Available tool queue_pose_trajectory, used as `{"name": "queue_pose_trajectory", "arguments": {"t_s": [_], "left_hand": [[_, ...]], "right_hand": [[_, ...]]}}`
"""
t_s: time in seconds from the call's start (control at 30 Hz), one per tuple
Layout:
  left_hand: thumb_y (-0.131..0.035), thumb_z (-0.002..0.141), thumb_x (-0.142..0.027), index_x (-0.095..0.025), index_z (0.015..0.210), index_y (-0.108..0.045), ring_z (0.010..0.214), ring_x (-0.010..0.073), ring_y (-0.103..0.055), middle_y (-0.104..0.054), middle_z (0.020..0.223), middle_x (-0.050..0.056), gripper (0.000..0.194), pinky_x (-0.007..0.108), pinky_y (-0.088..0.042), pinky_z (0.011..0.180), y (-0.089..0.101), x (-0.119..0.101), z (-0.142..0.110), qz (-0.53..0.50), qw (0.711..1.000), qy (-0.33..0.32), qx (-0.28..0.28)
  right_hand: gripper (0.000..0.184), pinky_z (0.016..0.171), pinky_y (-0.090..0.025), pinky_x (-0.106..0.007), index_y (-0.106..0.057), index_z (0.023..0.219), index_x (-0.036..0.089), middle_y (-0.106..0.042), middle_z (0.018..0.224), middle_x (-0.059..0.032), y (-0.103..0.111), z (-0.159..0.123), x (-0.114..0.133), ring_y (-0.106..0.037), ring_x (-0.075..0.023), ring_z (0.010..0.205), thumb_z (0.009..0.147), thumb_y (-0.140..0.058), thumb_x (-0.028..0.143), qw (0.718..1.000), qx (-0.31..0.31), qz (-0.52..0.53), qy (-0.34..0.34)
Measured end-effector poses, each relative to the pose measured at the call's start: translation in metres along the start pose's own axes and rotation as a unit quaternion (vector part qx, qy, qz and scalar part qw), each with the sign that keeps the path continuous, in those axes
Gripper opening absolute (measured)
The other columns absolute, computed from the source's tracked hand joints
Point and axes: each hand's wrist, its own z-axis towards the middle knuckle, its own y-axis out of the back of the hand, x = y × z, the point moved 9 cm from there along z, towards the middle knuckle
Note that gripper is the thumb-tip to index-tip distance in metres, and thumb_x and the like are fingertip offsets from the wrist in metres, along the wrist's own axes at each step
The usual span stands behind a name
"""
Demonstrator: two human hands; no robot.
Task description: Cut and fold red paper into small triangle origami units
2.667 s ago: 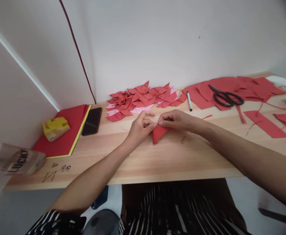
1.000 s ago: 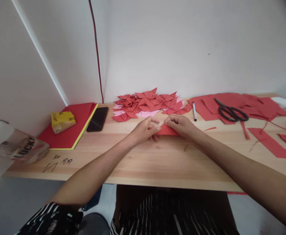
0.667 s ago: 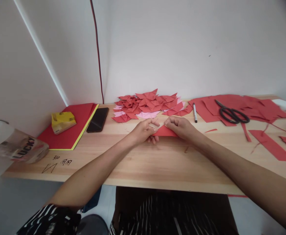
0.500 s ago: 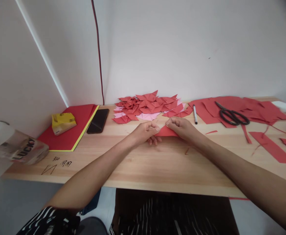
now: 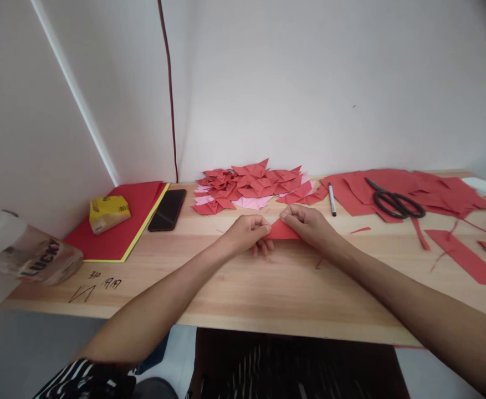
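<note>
Between my two hands is a small folded piece of red paper [image 5: 282, 230], held just above the wooden table [image 5: 226, 288]. My left hand [image 5: 251, 231] pinches its left corner between thumb and fingers, the lower fingers curled beneath. On the other side my right hand [image 5: 303, 219] grips the upper right part, thumb on top. The hands cover both ends of the paper, so its full shape is hidden. Just beyond them lies a heap of folded red paper pieces [image 5: 251, 180], with some pink folded paper [image 5: 253, 203] among them.
Black scissors [image 5: 396, 202] rest on red sheets [image 5: 434, 188] at the right, beside a marker [image 5: 332, 199]. A red strip [image 5: 467, 257] lies nearer. At left are a phone [image 5: 168, 209], a red pad [image 5: 101, 241] under a yellow packet [image 5: 110, 212], and a plastic jar [image 5: 47, 252].
The camera view has tilted slightly upward, so the scene sits a little lower. Both hands keep hold of the red paper, with barely any shift in grip.
</note>
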Motion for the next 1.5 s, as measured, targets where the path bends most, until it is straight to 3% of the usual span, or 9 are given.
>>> {"name": "queue_pose_trajectory", "arguments": {"t_s": [0.1, 0.23, 0.4, 0.7, 0.83, 0.97, 1.27, 1.37, 1.5], "left_hand": [[-0.059, 0.085, -0.029, -0.014, 0.086, -0.054, 0.047, 0.0114, -0.062, -0.066, 0.060, 0.003, 0.016, 0.017, -0.043, 0.041, -0.003, -0.007, 0.001, 0.054, 0.997, -0.044, -0.024], [-0.055, 0.088, -0.035, -0.014, 0.078, -0.053, 0.042, 0.0095, -0.059, -0.065, 0.058, 0.002, 0.024, 0.016, -0.041, 0.040, -0.006, -0.009, 0.000, 0.032, 0.997, -0.071, -0.025], [-0.053, 0.089, -0.037, -0.014, 0.074, -0.052, 0.041, 0.0090, -0.057, -0.065, 0.055, 0.003, 0.028, 0.016, -0.037, 0.038, -0.004, -0.003, 0.000, 0.005, 0.999, -0.042, -0.014], [-0.058, 0.086, -0.039, -0.014, 0.071, -0.053, 0.041, 0.0076, -0.056, -0.065, 0.057, 0.003, 0.030, 0.015, -0.036, 0.039, -0.002, -0.006, -0.004, 0.037, 0.999, -0.030, -0.004], [-0.056, 0.086, -0.037, -0.015, 0.065, -0.051, 0.034, 0.0053, -0.046, -0.057, 0.047, -0.003, 0.031, 0.015, -0.032, 0.037, 0.004, -0.006, -0.006, 0.086, 0.996, -0.021, -0.019], [-0.057, 0.085, -0.046, -0.017, 0.056, -0.045, 0.030, 0.0044, -0.037, -0.048, 0.038, -0.005, 0.042, 0.016, -0.028, 0.036, 0.010, -0.008, -0.009, 0.115, 0.993, -0.017, -0.039], [-0.056, 0.084, -0.039, -0.016, 0.072, -0.048, 0.037, 0.0053, -0.047, -0.060, 0.054, -0.001, 0.028, 0.016, -0.030, 0.038, -0.001, -0.007, -0.008, 0.048, 0.997, -0.003, 0.054], [-0.053, 0.086, -0.037, -0.016, 0.069, -0.049, 0.036, 0.0055, -0.045, -0.056, 0.050, -0.002, 0.027, 0.016, -0.031, 0.038, 0.005, -0.006, -0.008, 0.083, 0.996, -0.003, 0.032], [-0.056, 0.084, -0.040, -0.015, 0.074, -0.053, 0.044, 0.0075, -0.051, -0.057, 0.057, -0.002, 0.027, 0.017, -0.035, 0.043, 0.011, -0.016, -0.007, 0.147, 0.985, -0.082, -0.036]], "right_hand": [[0.027, 0.057, -0.034, -0.028, -0.043, 0.065, 0.022, -0.045, 0.060, 0.0028, -0.003, -0.003, 0.008, -0.043, -0.0140, 0.059, 0.087, -0.047, 0.038, 1.000, 0.001, 0.007, 0.004], [0.027, 0.055, -0.034, -0.027, -0.049, 0.069, 0.021, -0.048, 0.060, 0.0030, -0.012, -0.007, 0.013, -0.043, -0.0134, 0.057, 0.089, -0.048, 0.039, 1.000, 0.020, 0.019, 0.011], [0.028, 0.056, -0.035, -0.026, -0.051, 0.072, 0.021, -0.050, 0.063, 0.0024, -0.016, -0.007, 0.011, -0.044, -0.0136, 0.059, 0.089, -0.048, 0.043, 0.999, 0.036, 0.024, 0.020], [0.033, 0.059, -0.035, -0.027, -0.044, 0.067, 0.022, -0.046, 0.063, 0.0024, -0.007, -0.005, 0.008, -0.044, -0.0145, 0.061, 0.090, -0.046, 0.044, 1.000, 0.009, 0.006, 0.024], [0.033, 0.060, -0.036, -0.028, -0.040, 0.065, 0.022, -0.045, 0.063, 0.0023, -0.003, -0.004, 0.007, -0.045, -0.0150, 0.062, 0.091, -0.045, 0.043, 1.000, -0.001, 0.000, 0.028], [0.030, 0.061, -0.036, -0.028, -0.042, 0.067, 0.022, -0.049, 0.064, 0.0016, -0.002, -0.002, 0.004, -0.047, -0.0159, 0.064, 0.091, -0.045, 0.040, 1.000, -0.003, -0.001, 0.024], [0.031, 0.060, -0.036, -0.028, -0.042, 0.067, 0.022, -0.047, 0.064, 0.0019, 0.003, -0.001, -0.003, -0.045, -0.0155, 0.063, 0.091, -0.045, 0.042, 1.000, -0.009, 0.001, 0.022], [0.031, 0.059, -0.035, -0.028, -0.043, 0.067, 0.022, -0.045, 0.063, 0.0021, 0.006, -0.001, -0.004, -0.044, -0.0154, 0.062, 0.090, -0.045, 0.043, 1.000, -0.013, -0.001, 0.020], [0.030, 0.058, -0.034, -0.027, -0.045, 0.067, 0.022, -0.044, 0.062, 0.0021, 0.004, 0.001, -0.001, -0.042, -0.0148, 0.061, 0.089, -0.046, 0.042, 1.000, -0.012, 0.001, 0.024]]}}
